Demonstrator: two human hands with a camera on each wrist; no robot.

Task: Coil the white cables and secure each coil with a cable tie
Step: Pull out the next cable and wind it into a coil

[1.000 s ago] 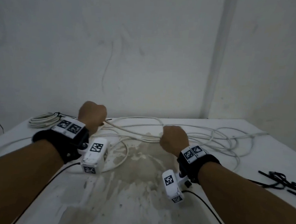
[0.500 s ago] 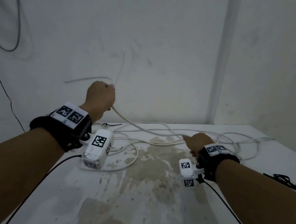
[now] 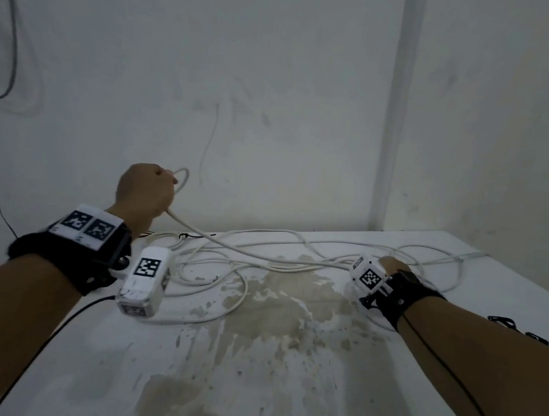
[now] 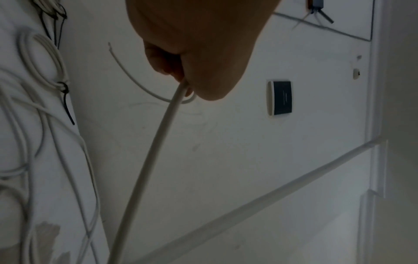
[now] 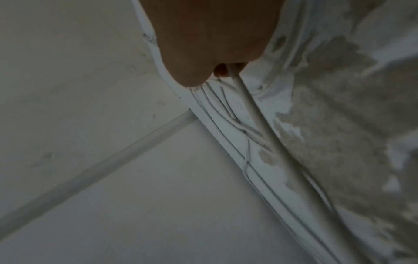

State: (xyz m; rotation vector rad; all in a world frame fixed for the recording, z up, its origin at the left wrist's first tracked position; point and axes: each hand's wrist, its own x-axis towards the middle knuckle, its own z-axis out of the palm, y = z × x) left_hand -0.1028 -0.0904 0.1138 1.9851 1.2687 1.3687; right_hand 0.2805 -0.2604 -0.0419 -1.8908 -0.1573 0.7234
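From the head view, your left hand is raised above the bench, its fingers closed around one white cable near its free end, which curls out of the top of your fist. That cable slopes down across the bench to your right hand, which is low among the loose tangle. Black cable ties lie at the right edge. In the left wrist view, the cable leaves your closed fingers and runs down; a finished coil already tied lies on the bench. In the right wrist view, your fingers appear to pinch the cable just above the bench. You seem to be starting the first loop; next, bring the right hand's length up to the left to form it.
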